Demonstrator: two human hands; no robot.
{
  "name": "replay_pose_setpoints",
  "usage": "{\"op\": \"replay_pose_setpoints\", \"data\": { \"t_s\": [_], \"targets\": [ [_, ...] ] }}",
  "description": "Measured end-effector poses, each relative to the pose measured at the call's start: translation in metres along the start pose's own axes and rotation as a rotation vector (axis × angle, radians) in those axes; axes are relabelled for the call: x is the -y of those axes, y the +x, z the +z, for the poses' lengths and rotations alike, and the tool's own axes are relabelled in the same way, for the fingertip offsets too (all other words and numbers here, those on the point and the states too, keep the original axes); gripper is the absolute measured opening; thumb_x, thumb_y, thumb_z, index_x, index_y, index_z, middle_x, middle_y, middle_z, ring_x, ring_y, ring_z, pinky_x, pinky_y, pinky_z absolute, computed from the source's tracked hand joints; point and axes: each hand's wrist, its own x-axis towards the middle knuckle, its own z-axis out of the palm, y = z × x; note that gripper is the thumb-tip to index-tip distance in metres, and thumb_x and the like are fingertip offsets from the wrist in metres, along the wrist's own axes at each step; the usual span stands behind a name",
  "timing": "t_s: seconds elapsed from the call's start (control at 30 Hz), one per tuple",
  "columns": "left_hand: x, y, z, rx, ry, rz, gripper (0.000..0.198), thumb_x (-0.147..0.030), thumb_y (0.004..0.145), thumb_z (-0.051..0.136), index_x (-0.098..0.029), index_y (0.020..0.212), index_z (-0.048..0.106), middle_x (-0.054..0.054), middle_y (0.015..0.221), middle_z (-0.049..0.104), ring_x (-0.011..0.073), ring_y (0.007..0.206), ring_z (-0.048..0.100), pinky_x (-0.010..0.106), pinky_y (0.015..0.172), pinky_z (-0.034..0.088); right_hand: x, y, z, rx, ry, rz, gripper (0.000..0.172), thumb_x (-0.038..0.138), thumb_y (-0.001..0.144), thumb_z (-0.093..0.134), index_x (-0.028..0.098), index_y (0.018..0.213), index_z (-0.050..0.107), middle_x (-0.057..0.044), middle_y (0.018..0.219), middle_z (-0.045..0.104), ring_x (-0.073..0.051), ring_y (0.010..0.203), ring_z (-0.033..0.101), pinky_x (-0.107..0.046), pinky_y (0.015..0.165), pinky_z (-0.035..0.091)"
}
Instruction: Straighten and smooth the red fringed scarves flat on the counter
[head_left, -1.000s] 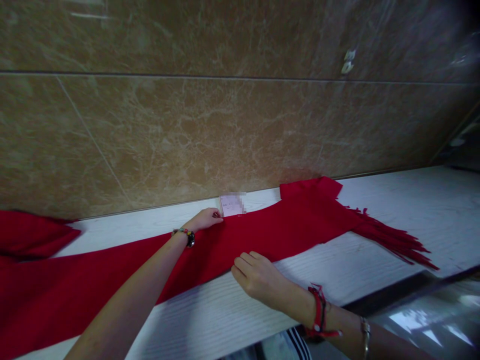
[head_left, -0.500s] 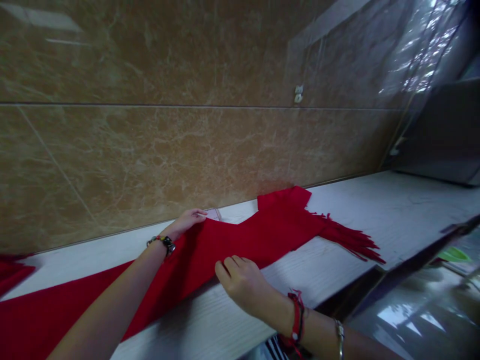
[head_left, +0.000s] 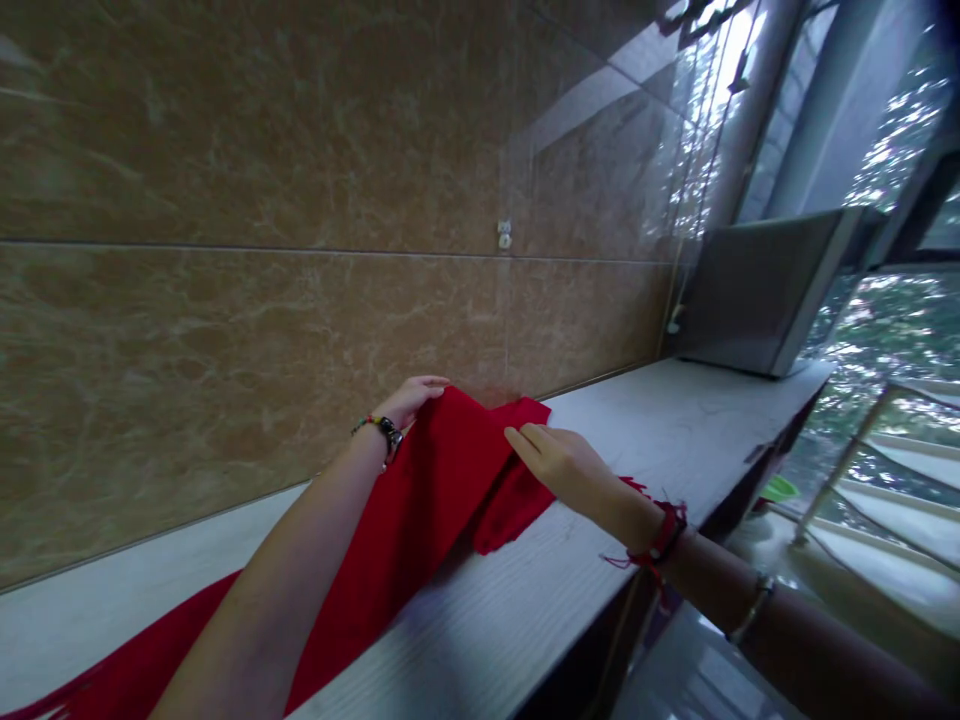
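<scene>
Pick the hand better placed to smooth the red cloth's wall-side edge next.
Probably the left hand: it holds the red cloth near the wall, whereas the right hand grips it farther out, toward the front of the counter.

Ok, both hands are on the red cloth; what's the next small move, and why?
Perhaps lower the left hand and right hand together: both seem to grip the red cloth, which is raised between them, while another part of it lies on the white counter.

- Long red fringed cloth [head_left: 427, 510], one solid shade
- Flat brown tile wall [head_left: 262, 350], marbled with paler veins
- Long whitish board tabletop [head_left: 510, 600], faintly grained
- Thin red cord bracelet [head_left: 669, 530]
</scene>
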Motion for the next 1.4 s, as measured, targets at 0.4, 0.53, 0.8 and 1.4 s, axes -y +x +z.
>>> {"op": "replay_pose_setpoints", "data": {
  "t_s": [0.4, 0.53, 0.8, 1.4],
  "targets": [
    [0.040, 0.062, 0.067, 0.093, 0.007, -0.034, 0.036, -0.015, 0.070, 0.058, -0.012, 0.106, 0.057, 0.010, 0.095, 0.066, 0.0160, 0.078, 0.062, 0.026, 0.071, 0.047, -0.045, -0.041, 0.061, 0.263, 0.005, 0.122, 0.016, 0.009, 0.083, 0.045, 0.015, 0.092, 0.057, -0.007, 0.083, 0.060, -0.017, 0.071, 0.057, -0.024, 0.058, 0.042],
    [0.058, 0.068, 0.068, 0.105, 0.079, -0.034, 0.042, -0.027, 0.071, 0.058, -0.014, 0.111, 0.054, 0.009, 0.102, 0.064, 0.0169, 0.086, 0.060, 0.025, 0.073, 0.046, -0.041, -0.043, 0.080, 0.281, 0.188, 0.357, 0.022, 0.011, 0.085, 0.040, 0.016, 0.099, 0.057, -0.007, 0.093, 0.060, -0.015, 0.076, 0.058, -0.023, 0.065, 0.043],
    [0.079, 0.052, 0.043, 0.194, 0.333, -0.074, 0.058, -0.046, 0.054, 0.067, -0.014, 0.102, 0.060, 0.009, 0.108, 0.062, 0.0220, 0.095, 0.056, 0.023, 0.074, 0.042, -0.041, -0.047, 0.106, 0.374, 0.387, 0.589, 0.038, 0.008, 0.078, 0.041, 0.016, 0.114, 0.051, -0.010, 0.100, 0.062, -0.019, 0.091, 0.058, -0.027, 0.076, 0.041],
    [0.083, 0.033, 0.020, 0.232, 0.580, -0.009, 0.047, -0.044, 0.053, 0.061, -0.017, 0.091, 0.064, 0.007, 0.103, 0.065, 0.0234, 0.096, 0.056, 0.026, 0.081, 0.041, -0.031, -0.065, 0.093, 0.313, 0.115, 0.401, 0.024, 0.016, 0.086, 0.040, 0.018, 0.103, 0.058, -0.009, 0.087, 0.060, -0.019, 0.082, 0.053, -0.026, 0.068, 0.040]
  ]
}}
